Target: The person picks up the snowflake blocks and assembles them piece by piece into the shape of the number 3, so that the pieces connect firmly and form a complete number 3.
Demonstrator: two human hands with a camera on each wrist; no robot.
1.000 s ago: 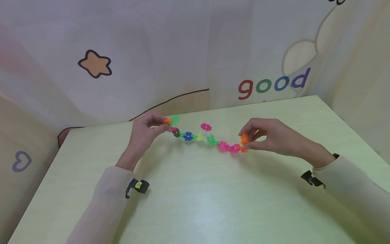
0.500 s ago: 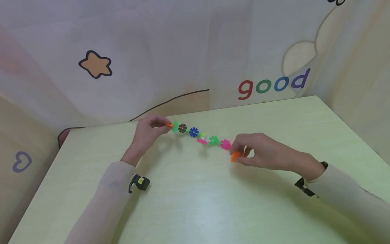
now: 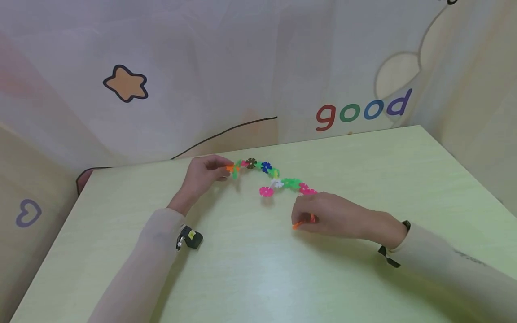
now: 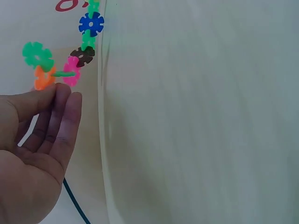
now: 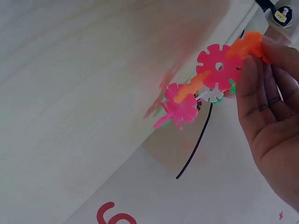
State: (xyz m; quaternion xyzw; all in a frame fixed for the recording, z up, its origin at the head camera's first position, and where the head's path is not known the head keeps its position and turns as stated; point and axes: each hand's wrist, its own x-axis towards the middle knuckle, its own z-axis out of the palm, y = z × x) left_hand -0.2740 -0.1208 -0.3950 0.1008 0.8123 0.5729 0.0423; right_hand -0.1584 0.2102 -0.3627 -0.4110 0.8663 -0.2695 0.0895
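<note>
A chain of interlocking plastic snowflake discs in several colours stretches between the two hands. My left hand (image 3: 203, 177) pinches an orange disc (image 4: 45, 78) at its left end. Beside that disc are green, pink and brown ones, then a blue disc (image 3: 266, 167). Midway, a white disc (image 3: 277, 183) carries a pink disc (image 3: 266, 192) branching toward me. My right hand (image 3: 329, 215) pinches an orange disc (image 5: 247, 45) at the other end, joined to a large pink disc (image 5: 218, 66). The right hand partly hides this end in the head view.
The pale wooden table (image 3: 242, 269) lies beneath the hands. Behind it hangs a printed curtain (image 3: 226, 67) with a star and the word "good". A small black wrist camera (image 3: 193, 239) sits at the left cuff.
My right hand has moved left and toward me, turning its end of the chain. The left hand has shifted slightly right. The chain now bends more, and its pink branch has swung toward me.
</note>
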